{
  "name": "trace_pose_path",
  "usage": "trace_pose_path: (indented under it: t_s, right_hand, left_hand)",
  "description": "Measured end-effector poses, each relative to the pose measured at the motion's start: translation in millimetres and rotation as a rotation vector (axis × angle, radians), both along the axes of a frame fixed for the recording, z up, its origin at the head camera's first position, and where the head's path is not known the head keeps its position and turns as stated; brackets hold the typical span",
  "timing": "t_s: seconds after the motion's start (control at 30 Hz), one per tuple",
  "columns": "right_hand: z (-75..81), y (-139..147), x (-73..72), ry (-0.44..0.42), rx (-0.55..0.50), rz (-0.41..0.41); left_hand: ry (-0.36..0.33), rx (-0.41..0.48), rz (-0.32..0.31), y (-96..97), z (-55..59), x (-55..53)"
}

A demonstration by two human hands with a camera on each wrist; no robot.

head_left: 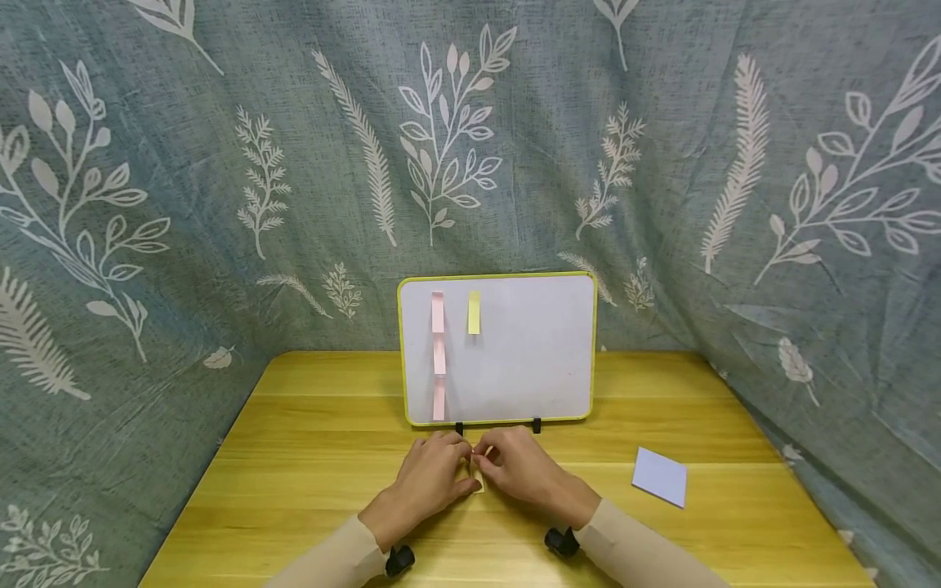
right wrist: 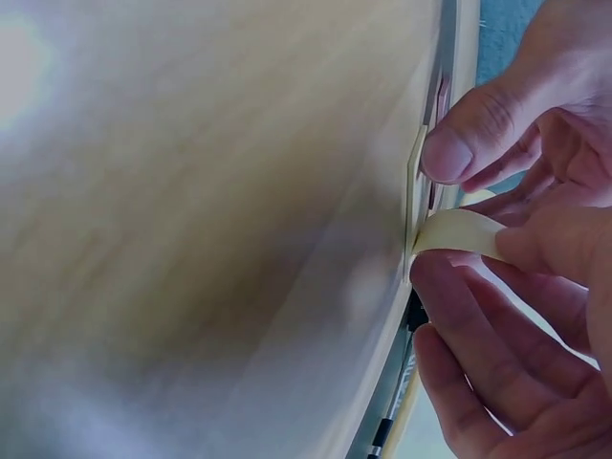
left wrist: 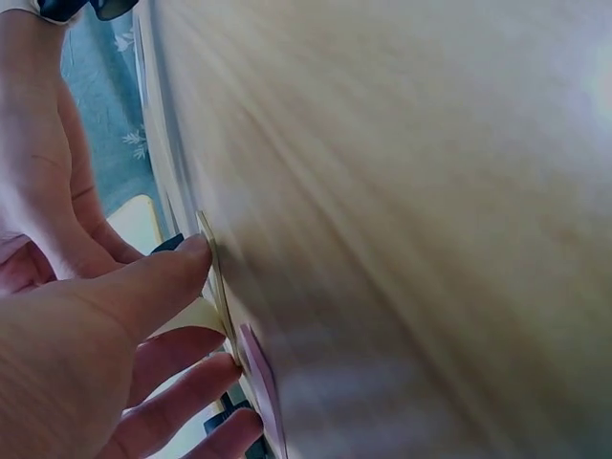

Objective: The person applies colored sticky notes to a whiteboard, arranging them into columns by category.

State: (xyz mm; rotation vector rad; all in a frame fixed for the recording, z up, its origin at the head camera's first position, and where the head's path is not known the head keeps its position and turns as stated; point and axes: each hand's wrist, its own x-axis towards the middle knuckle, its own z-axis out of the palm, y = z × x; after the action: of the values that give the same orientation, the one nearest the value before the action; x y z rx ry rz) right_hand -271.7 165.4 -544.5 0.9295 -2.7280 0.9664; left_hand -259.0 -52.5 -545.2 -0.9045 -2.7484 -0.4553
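Note:
A narrow pad of yellow sticky notes [head_left: 479, 483] lies on the table in front of the whiteboard. My left hand [head_left: 432, 475] holds it down, the thumb at its near end and the fingers farther up. Between thumb and forefinger, my right hand [head_left: 520, 467] pinches the top yellow sticky note [right wrist: 459, 231], which curls up in an arc off the pad in the right wrist view. Beside the yellow pad, under the left fingers, a pink sticky note pad [left wrist: 264, 387] shows in the left wrist view; the hands hide it in the head view.
Behind the hands a yellow-framed whiteboard [head_left: 529, 351] stands on black feet [head_left: 537, 425]. It bears a column of pink sticky notes [head_left: 439, 354] and one yellow note [head_left: 474, 313]. A pale lilac square pad [head_left: 660, 477] lies right. Patterned cloth [head_left: 309, 204] surrounds the wooden table [head_left: 309, 457].

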Motion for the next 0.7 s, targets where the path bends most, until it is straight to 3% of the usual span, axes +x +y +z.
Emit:
trace_pose_path:
  t_s: [0.23, 0.4, 0.7]
  right_hand:
    - [5.0, 1, -1.3, -0.056, -0.037, -0.076]
    - [4.4, 2, -6.3, -0.013, -0.034, -0.127]
    - [5.3, 3, -11.4, 0.047, 0.003, -0.167]
  left_hand:
    - [-0.036, 0.014, 0.02, 0.9, -0.4, -0.4]
    - [-0.091, 0.032, 0.039, 2.1, -1.2, -1.5]
    - [-0.014, -0.004, -0.004, 2.8, 0.7, 1.7]
